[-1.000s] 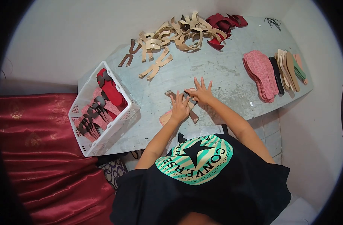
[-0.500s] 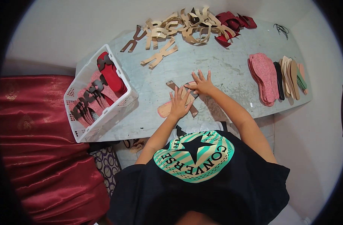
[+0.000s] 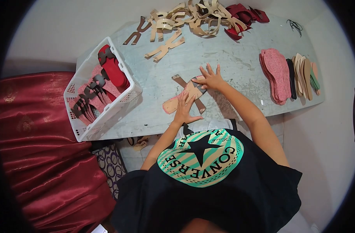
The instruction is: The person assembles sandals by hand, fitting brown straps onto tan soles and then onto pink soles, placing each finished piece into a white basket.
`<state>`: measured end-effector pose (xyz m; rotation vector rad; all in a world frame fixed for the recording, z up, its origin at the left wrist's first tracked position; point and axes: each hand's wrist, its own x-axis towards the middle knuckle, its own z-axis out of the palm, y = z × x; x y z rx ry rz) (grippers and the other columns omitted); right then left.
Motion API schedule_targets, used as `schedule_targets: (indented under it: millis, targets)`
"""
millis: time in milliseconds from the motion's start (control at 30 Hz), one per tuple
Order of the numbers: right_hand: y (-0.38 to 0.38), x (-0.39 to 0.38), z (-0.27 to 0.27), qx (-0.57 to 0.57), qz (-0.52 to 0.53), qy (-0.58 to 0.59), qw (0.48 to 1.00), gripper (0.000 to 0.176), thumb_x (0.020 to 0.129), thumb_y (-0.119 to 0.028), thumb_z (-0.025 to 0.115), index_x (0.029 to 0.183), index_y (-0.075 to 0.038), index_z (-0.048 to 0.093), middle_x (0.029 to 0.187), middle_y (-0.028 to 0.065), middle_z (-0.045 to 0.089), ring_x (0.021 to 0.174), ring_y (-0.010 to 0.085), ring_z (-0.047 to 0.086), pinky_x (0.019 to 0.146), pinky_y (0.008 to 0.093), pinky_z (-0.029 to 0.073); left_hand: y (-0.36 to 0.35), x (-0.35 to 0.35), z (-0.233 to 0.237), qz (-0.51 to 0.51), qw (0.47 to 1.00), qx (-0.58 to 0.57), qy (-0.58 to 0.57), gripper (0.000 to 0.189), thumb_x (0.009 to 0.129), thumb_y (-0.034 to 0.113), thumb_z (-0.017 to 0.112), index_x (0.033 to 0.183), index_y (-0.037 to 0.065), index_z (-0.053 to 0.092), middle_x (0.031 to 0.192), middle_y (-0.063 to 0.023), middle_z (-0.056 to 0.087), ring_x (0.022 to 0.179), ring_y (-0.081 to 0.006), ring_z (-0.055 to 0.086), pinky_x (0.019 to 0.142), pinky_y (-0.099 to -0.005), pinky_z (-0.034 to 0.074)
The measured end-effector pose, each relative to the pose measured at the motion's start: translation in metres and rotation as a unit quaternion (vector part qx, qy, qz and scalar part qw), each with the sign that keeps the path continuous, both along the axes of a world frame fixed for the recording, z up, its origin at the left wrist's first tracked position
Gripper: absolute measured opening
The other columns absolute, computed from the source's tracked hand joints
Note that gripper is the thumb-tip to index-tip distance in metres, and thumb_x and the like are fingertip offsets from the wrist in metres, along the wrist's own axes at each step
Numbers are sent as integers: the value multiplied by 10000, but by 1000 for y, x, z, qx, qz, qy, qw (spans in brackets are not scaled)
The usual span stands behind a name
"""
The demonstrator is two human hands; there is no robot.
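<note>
A sandal sole (image 3: 170, 105) with its tan underside up and a pink edge lies slantwise on the table in front of me. Crossing beneath it is a brown strap (image 3: 180, 80), whose ends stick out on both sides. My left hand (image 3: 183, 110) rests its fingertips on the middle of the sole, thumb spread wide toward me. At the sole's far right end, my right hand (image 3: 212, 80) has its fingers fanned out, some touching the dark grey part there. Neither hand grips anything.
A white plastic basket (image 3: 136, 88) at left holds pink and red soles with dark straps. Loose beige straps (image 3: 165, 48) and red pieces (image 3: 239, 21) lie along the back. Pink soles (image 3: 276, 75) and other coloured soles (image 3: 304, 77) are stacked at right on the grey table (image 3: 239, 105).
My left hand has drawn back slightly toward me, its thumb now spread farther out and more of the sole showing. My right hand stays at the sole's far end. The view has shifted slightly.
</note>
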<state>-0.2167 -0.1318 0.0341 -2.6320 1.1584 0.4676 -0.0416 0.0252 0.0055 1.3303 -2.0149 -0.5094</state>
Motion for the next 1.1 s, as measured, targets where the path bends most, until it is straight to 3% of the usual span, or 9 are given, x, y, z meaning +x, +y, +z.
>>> schedule_targets:
  millis: [67,133,167,233,433,767,933,1100]
  targets:
    - [0,0,0,0,2,1,1000,614,748,-524,565,1281,-592,266,1503,72,87,1367,384,-41,937,743,-35,0,-4,2,8,1000,9,-12,961,538,530,779,1327,142,392,1379,-207,243,1302,-447,171,1036,-586,156]
    - [0,0,-1,0,2,2,1000,609,753,-524,559,1282,-592,264,1503,72,89,1367,385,-42,936,745,-31,1,-8,5,23,999,20,-34,751,603,466,763,1245,180,497,1351,-174,306,1301,-424,196,1035,-586,154]
    - [-1,0,-2,2,3,5,1000,604,758,-522,552,1283,-592,260,1503,72,90,1366,386,-44,934,746,-29,0,-10,7,22,999,19,-34,751,603,466,763,1245,180,497,1351,-174,306,1301,-424,196,1035,-586,154]
    - [-1,-1,-2,4,2,7,1000,600,764,-520,546,1284,-593,257,1503,73,91,1366,388,-45,932,748,-27,-1,-12,6,40,999,1,-25,500,660,360,739,1117,217,597,1291,-130,390,1296,-391,237,1035,-572,165]
    - [2,-1,1,10,-6,2,1000,585,771,-516,533,1283,-592,260,1503,71,94,1367,383,-49,939,741,-34,-10,-15,25,50,999,-9,-1,232,698,164,696,927,199,684,1186,-88,487,1260,-358,325,1033,-511,220]
    - [4,-2,-4,12,-18,-9,1000,568,782,-518,516,1286,-588,263,1502,72,103,1370,373,-47,942,735,-54,-23,-22,28,80,995,-1,54,144,715,171,701,858,165,703,992,-7,597,1157,-264,454,952,-414,291]
    - [4,-1,-2,10,-22,-4,1000,570,786,-519,519,1288,-589,257,1502,73,99,1369,375,-48,941,734,-62,-31,-19,38,133,990,21,39,128,716,185,694,831,128,694,872,-4,588,951,-215,509,842,-368,309]
    - [3,0,-1,19,-22,9,1000,592,772,-542,527,1289,-592,244,1505,65,81,1370,366,-63,946,727,-69,-45,-12,35,190,981,32,33,124,715,218,693,802,131,685,822,-11,568,883,-223,517,797,-373,323]
